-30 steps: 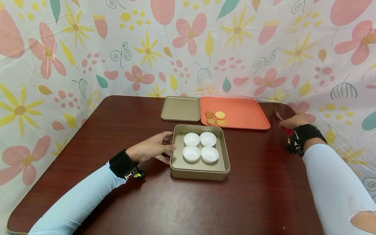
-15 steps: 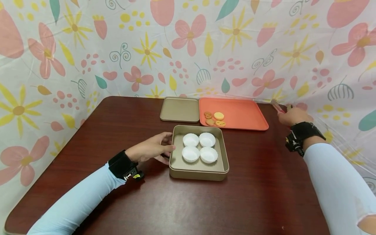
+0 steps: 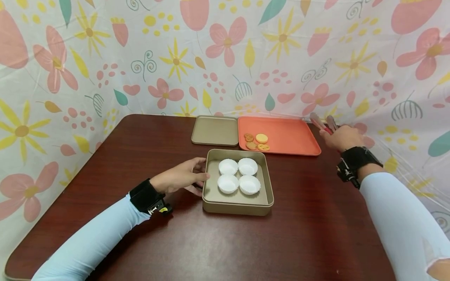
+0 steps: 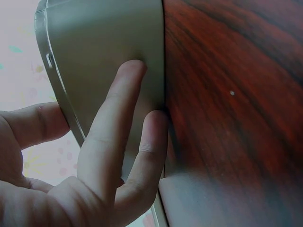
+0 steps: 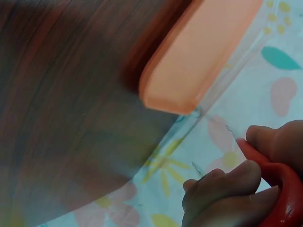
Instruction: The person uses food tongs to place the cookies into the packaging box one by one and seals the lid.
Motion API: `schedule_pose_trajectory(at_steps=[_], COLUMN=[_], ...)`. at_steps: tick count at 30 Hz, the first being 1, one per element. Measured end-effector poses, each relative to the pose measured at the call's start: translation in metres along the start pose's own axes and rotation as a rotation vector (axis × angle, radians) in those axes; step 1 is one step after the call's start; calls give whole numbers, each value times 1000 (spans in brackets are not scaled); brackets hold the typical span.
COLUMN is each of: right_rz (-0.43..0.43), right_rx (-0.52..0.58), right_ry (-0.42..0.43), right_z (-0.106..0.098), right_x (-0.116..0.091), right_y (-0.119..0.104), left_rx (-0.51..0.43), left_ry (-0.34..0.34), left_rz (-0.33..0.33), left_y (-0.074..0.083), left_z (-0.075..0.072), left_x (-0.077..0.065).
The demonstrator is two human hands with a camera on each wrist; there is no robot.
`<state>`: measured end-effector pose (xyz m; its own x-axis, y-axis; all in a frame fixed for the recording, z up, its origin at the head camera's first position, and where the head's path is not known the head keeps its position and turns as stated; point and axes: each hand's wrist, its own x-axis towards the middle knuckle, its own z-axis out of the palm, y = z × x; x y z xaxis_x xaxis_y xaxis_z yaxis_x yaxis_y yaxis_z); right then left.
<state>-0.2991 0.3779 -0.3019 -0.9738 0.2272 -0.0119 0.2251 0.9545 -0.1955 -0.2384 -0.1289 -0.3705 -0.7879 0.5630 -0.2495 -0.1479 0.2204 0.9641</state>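
My left hand (image 3: 181,175) touches the left side of a square gold tin (image 3: 239,210). In the left wrist view its fingers (image 4: 130,90) lie straight against the tin's outer wall (image 4: 94,47), and the thumb is at the rim. Four white paper cups, in two rows, sit inside the tin; one cup (image 3: 228,184) is front left. At the far right my right hand (image 3: 344,137) grips red-handled tongs (image 3: 325,124) above the table, their two metal tips apart and pointing toward the wall. The right wrist view shows fingers curled around the red handle (image 5: 286,198).
An orange tray (image 3: 291,134) at the back holds several cookies, a round yellow one (image 3: 261,138) among them, at its left front. Beside it lies a gold lid (image 3: 216,130). A floral cloth (image 3: 211,58) hangs behind the brown table (image 3: 158,242).
My right hand has lifted the tongs off the table's far right and brought them left, toward the orange tray. The tongs' tips have spread into view. My left hand stays at the tin.
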Motion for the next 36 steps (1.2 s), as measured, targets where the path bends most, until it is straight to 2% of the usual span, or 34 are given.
schedule_pose_trajectory(at_steps=[7,14,22,30,36], right_rz=[13,-15,-49,-147,-223], right_rx=[24,60,38,6,-5], right_ry=[-8,-14,-33,-48,-20], right_z=[8,20,30,42,52], right_x=[-3,-11,-16,-27,-31], right_y=[-24,-44,-68,-91,-104], left_rx=[3,8,-3,-9,-10], left_ry=[-3,-6,-3,-2,1], left_rz=[6,0,-5,-7,-10], left_y=[0,2,3,3,3], left_z=[0,1,2,2,1], left_x=[-1,-2,-1,-2,-2])
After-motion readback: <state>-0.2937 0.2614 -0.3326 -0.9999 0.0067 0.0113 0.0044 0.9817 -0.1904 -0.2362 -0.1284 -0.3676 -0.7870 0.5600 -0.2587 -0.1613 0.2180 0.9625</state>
